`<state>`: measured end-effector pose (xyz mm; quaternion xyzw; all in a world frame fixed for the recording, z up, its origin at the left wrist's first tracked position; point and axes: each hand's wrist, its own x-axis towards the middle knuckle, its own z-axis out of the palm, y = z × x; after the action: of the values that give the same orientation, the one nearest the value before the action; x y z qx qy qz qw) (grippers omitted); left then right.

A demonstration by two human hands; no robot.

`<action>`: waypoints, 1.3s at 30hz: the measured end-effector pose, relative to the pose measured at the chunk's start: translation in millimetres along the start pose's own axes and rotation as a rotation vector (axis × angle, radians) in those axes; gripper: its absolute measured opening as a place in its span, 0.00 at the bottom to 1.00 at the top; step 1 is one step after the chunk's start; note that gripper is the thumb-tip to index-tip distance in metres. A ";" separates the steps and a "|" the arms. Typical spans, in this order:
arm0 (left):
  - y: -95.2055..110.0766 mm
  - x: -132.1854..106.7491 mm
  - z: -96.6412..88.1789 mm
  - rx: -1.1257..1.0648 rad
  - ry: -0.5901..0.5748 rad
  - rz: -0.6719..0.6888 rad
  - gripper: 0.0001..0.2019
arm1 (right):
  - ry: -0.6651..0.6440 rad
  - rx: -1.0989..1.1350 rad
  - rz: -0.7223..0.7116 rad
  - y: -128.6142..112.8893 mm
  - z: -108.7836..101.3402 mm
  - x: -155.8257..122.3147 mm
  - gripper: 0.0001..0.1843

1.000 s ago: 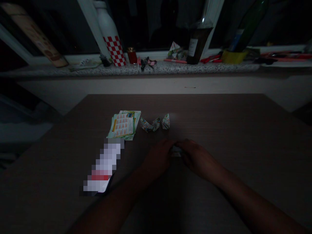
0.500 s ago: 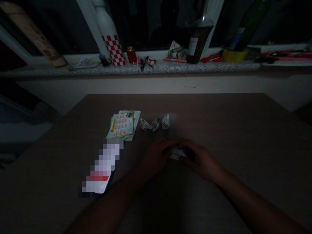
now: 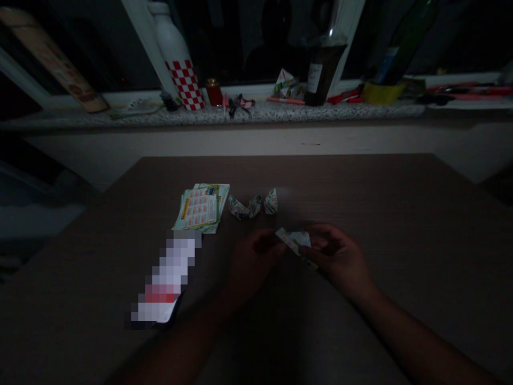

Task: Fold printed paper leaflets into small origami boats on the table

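Our right hand (image 3: 339, 254) pinches a folded sheet (image 3: 301, 238); whether our left hand (image 3: 254, 259) grips it too, we cannot tell. A paper shape (image 3: 271, 202) sits at the sheet's eleven o'clock.

folded piece (image 3: 301, 238): matt paper | leaflet stack (image 3: 201, 208): smooth paper | tabletop (image 3: 380, 203): matt wood-grain | sill (image 3: 276, 110): speckled stone
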<state>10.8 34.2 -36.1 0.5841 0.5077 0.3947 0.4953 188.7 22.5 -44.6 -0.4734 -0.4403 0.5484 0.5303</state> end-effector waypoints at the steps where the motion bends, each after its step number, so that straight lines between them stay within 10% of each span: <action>1: 0.7 -1.7 2.3 -0.039 -0.050 -0.050 0.10 | 0.008 0.023 0.010 -2.2 1.9 -1.8 0.20; 11: 5.2 -5.6 6.7 -0.116 -0.097 -0.176 0.10 | 0.033 0.112 -0.079 -0.2 12.1 -9.6 0.35; 39: 6.4 -2.3 -5.7 -0.258 0.049 -0.006 0.05 | -0.051 -0.117 -0.104 -11.1 1.2 -13.2 0.30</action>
<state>6.1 33.0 -28.6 0.5041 0.4665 0.4694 0.5549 189.2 9.9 -32.7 -0.4661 -0.5088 0.5053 0.5182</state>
